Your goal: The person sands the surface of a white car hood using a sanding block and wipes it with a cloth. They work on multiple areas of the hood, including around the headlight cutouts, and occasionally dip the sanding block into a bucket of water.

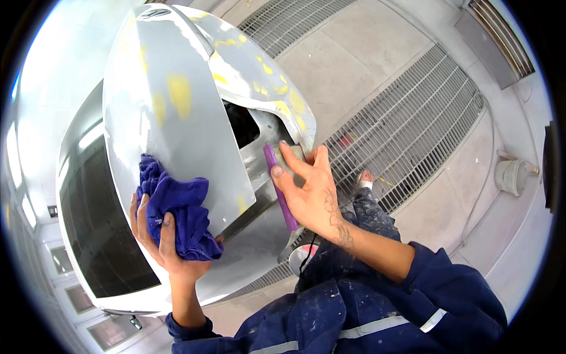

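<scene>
From the head view, your left hand [162, 236] is clenched around a bunched blue cloth [177, 206], pressing it against the lower edge of the grey hood [159, 118], which is dotted with yellow filler patches. Your right hand [306, 189] grips a purple sanding block [279, 186], fingers spread along it, holding it against the fender [259, 76] just beside the empty headlight opening [242, 124]. A floor grate [413, 130] runs beneath.
</scene>
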A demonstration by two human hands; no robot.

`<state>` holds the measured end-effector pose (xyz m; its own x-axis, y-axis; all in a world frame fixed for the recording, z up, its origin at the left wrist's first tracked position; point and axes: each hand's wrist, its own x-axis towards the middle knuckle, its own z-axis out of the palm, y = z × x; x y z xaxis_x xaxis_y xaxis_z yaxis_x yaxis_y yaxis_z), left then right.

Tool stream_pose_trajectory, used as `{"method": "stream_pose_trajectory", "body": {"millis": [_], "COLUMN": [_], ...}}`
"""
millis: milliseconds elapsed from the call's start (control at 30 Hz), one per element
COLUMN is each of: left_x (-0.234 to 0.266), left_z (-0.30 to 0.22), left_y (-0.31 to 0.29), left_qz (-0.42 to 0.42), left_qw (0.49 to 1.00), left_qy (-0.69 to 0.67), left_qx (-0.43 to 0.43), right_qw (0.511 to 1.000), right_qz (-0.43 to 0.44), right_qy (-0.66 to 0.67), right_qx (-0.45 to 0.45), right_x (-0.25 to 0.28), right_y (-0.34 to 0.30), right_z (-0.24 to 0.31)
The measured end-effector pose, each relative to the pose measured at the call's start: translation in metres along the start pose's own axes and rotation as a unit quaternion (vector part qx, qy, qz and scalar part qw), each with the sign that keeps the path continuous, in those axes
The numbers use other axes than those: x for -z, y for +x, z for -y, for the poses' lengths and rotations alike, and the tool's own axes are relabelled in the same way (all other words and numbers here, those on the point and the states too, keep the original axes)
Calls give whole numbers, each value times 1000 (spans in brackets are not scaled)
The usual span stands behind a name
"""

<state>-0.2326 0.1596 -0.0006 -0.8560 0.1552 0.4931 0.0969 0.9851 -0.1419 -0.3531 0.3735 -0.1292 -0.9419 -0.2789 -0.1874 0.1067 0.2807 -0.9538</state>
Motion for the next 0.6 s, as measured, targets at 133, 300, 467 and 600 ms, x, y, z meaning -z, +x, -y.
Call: {"method": "stream_pose_trajectory", "body": {"millis": [133, 300, 467, 600], "left_x": [-1, -1, -2, -4], "left_z": [2, 4, 5, 8], "left_y": [2, -4, -1, -6], "left_qz": [2, 8, 6, 1], "left_qw": [1000, 1000, 1000, 1000], "left_qy": [1, 2, 6, 5], "left_qx": [-3, 1, -7, 1], "right_qw": [1000, 1000, 999, 999], "right_qz": [-11, -1, -51, -29], "right_qy": [2, 1, 0, 22], "right_qx": [-25, -7, -18, 23], "right_x": [-2, 0, -7, -8], "right_y": [40, 6, 45, 4], "right_z": [-7, -2, -4, -6]}}
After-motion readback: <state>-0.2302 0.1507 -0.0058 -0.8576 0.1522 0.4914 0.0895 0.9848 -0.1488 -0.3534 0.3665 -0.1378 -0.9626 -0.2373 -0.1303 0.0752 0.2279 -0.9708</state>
